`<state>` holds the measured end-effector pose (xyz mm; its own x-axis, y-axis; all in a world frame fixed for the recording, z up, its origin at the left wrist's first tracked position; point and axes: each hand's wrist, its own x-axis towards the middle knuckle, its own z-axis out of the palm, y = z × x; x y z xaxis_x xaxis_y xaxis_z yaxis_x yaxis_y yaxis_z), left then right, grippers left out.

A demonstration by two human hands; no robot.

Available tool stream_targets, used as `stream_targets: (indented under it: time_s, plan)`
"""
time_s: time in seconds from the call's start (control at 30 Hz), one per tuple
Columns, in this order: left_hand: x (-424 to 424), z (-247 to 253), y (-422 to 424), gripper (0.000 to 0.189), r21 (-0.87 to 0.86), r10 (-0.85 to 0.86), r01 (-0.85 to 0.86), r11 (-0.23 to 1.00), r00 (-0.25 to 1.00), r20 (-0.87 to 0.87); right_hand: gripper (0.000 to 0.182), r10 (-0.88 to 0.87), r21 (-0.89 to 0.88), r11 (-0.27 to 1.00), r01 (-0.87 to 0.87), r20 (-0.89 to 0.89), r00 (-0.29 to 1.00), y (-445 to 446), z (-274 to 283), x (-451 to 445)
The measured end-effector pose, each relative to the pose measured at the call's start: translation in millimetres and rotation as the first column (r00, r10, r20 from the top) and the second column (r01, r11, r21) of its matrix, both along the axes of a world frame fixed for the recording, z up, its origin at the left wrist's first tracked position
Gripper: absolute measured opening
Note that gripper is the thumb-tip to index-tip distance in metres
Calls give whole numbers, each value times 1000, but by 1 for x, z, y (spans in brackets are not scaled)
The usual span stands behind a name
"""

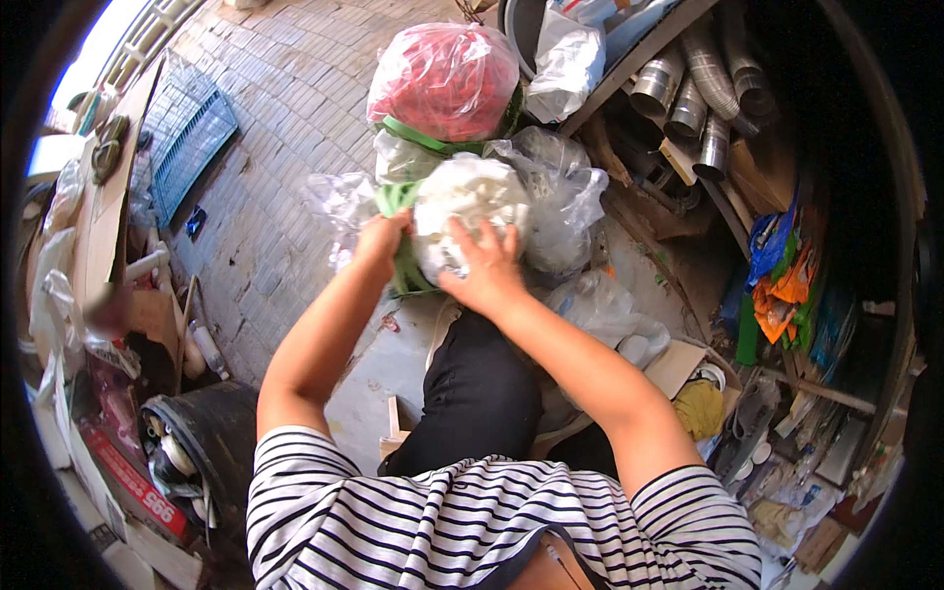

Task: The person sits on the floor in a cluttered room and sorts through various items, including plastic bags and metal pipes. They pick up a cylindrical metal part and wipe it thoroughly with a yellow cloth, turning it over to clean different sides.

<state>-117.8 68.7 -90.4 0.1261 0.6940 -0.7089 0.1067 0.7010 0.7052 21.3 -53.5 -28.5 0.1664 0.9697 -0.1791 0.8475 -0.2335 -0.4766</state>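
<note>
A rounded bundle of white, crumpled material (472, 188) stands in front of me, partly wrapped in clear plastic. My left hand (381, 242) grips a light green strip (398, 195) along the bundle's left side; the fingertips are partly hidden. Spread over the near face of the bundle, my right hand (487, 265) presses on it with its fingers apart. Just beyond sits a large clear plastic bag of red material (446, 81), with a green band (417, 136) at its lower edge.
Clear plastic bags (564, 214) crowd the bundle's right side. Metal duct pipes (686, 110) lie under a shelf at the upper right. A blue grille (193, 158) leans at the left, and a black bucket (221, 428) holds odds and ends. Brick paving (273, 96) spreads beyond.
</note>
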Motion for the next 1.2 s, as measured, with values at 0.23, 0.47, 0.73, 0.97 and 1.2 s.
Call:
stream_targets:
  time_s: [0.23,0.47,0.73,0.97,1.2]
  plan:
    - [-110,-32,94,29,-84,231,-240,967,967,-108,65,240,15,967,-255,-389,889,37,-7,-50]
    - [-246,-102,197,57,255,-17,270,928,715,-699,61,351,39,937,-348,-114,930,21,-69,-20]
    - [-420,-108,287,43,-17,-311,914,406,121,-943,86,90,-352,929,117,520,850,41,-60,153]
    - [-145,27,184,36,722,508,650,237,551,-663,37,-193,-706,653,275,196,961,-11,-92,201]
    - [97,5,93,71,524,-485,663,534,748,-453,29,-505,-206,855,475,-129,853,-16,-29,154]
